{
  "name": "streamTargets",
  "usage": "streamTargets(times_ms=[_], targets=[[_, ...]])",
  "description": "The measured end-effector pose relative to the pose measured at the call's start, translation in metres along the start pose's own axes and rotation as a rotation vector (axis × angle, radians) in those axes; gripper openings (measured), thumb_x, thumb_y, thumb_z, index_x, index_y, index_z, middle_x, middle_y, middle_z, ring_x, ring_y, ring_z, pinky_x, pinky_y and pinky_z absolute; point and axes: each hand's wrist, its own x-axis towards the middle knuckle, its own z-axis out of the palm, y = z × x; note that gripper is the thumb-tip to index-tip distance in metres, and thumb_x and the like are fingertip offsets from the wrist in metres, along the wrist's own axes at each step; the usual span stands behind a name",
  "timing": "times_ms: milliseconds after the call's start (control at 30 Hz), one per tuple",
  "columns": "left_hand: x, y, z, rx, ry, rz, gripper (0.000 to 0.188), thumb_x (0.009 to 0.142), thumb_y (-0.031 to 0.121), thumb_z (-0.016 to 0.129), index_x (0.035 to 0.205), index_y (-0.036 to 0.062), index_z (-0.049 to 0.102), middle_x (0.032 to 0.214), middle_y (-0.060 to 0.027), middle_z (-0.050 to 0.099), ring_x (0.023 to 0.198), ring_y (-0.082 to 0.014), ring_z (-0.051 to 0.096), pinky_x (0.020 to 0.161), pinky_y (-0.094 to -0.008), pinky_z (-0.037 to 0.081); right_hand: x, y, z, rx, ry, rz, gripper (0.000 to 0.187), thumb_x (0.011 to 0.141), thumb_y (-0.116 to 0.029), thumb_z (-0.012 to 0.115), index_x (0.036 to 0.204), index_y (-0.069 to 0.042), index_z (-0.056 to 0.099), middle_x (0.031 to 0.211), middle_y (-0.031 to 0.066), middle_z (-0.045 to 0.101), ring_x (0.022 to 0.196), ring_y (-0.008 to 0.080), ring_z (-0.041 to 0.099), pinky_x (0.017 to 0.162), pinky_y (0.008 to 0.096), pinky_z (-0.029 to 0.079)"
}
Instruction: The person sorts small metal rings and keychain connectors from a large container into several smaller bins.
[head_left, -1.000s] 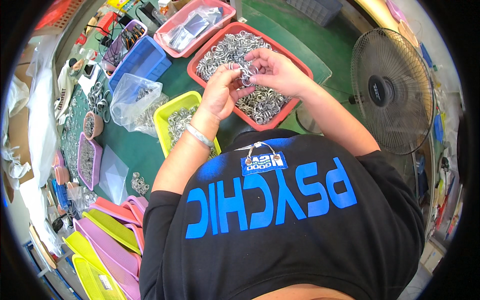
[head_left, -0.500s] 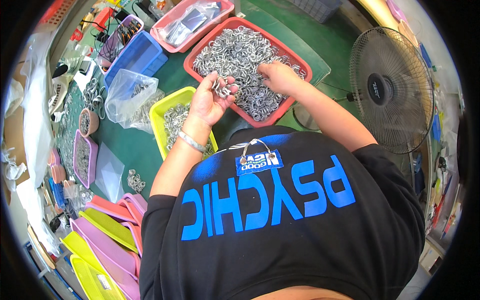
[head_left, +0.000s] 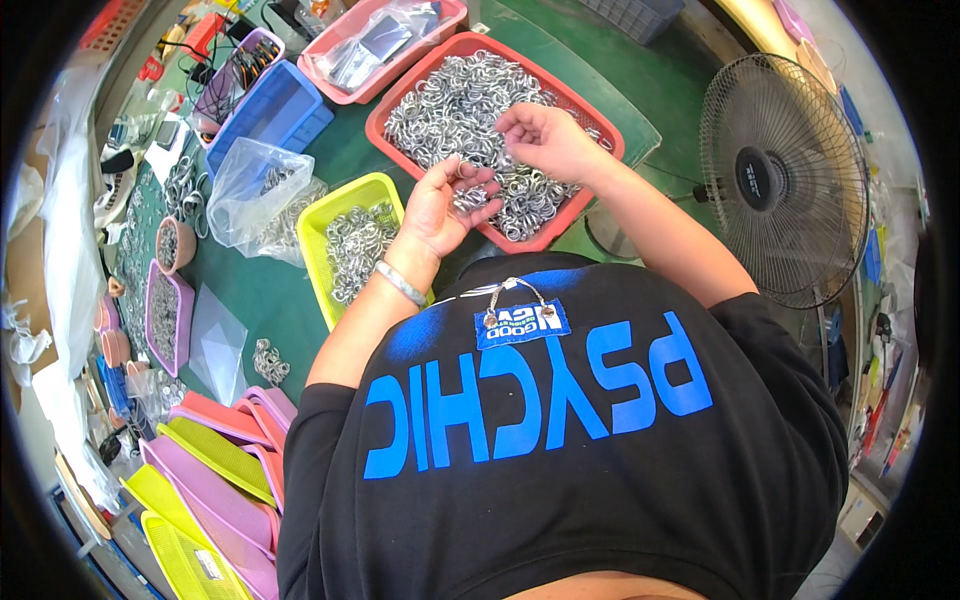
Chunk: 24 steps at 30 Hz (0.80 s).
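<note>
1. The two hands, joined over the red tray point(head_left: 395, 105) a second ago, have come apart.
2. The left hand point(head_left: 445, 205) has drawn back to the tray's near edge, palm up, its fingers point(head_left: 478, 180) now cupping a few metal rings point(head_left: 467, 195).
3. The right hand point(head_left: 545, 140) has moved off to the far right of those fingers, hovering over the ring heap point(head_left: 450, 100) with its fingers loosely curled.

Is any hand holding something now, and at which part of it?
The left hand cups a few metal rings in its palm and curled fingers. The right hand hovers over the red tray; any hold is unclear.
</note>
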Motion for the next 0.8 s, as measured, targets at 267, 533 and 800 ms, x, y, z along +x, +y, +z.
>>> streamTargets(times_ms=[267,533,800], targets=[[-0.002,-0.001,-0.004,-0.040,0.019,-0.023,0.023,0.085,0.028,0.050,0.072,0.0092,0.050,0.083,-0.0090,0.059,0.075,-0.0225,0.058,0.060,-0.0332,0.048,0.015,0.022,-0.005,-0.619,0.070,0.074,0.022,0.071,-0.011,0.057,0.092,-0.003,0.057,0.082,0.0114,0.061,0.077,0.0251,0.060,0.070,0.0344,0.047],[-0.006,-0.002,-0.010,0.036,0.158,0.013,0.018,0.085,0.022,0.048,0.076,0.0069,0.053,0.084,-0.0107,0.060,0.075,-0.0232,0.059,0.056,-0.0322,0.048,0.008,0.036,0.015,-0.840,0.046,0.112,0.028,0.068,-0.015,0.059,0.094,-0.008,0.055,0.078,0.0132,0.061,0.080,0.0306,0.059,0.069,0.0415,0.046],[-0.006,0.000,-0.011,0.067,0.051,-0.007,0.028,0.086,0.022,0.045,0.107,0.0051,0.051,0.089,-0.0089,0.060,0.079,-0.0222,0.059,0.063,-0.0328,0.049,0.016,0.037,-0.002,-0.394,-0.010,0.109,0.026,0.068,-0.001,0.058,0.094,-0.001,0.054,0.070,0.0034,0.057,0.065,0.0103,0.055,0.061,0.0240,0.044]])
